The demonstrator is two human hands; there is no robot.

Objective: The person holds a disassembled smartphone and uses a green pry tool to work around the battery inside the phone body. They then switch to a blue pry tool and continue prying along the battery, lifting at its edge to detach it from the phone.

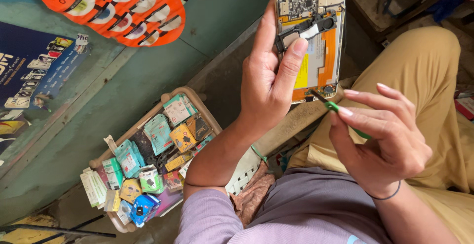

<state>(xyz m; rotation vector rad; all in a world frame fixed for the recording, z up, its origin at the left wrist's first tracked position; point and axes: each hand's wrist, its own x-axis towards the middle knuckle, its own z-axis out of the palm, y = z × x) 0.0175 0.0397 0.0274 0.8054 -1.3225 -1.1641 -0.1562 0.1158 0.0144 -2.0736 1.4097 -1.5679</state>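
Opened phone, its back cover off, sits high in my view, held upright in my left hand. I see bare circuit boards at the top, a black bracket across the middle, and an orange-framed lower section with a yellow patch. My left fingers are closed around the phone's left edge, the thumb pressed flat onto the black bracket, the palm behind and below the device.

My right hand is lower and to the right, just beside the phone's bottom corner. Its fingers are pinched shut on a thin green-handled tool, thumb and forefinger clamping the green part while the other fingers fan out above. The tool's dark tip touches the phone's lower edge, near a small round part on the orange frame.

Below my left forearm stands a pale plastic basket on the floor, packed with small packets in teal, yellow and blue. My tan trousers fill the right side, and a lilac sleeve covers my left upper arm.
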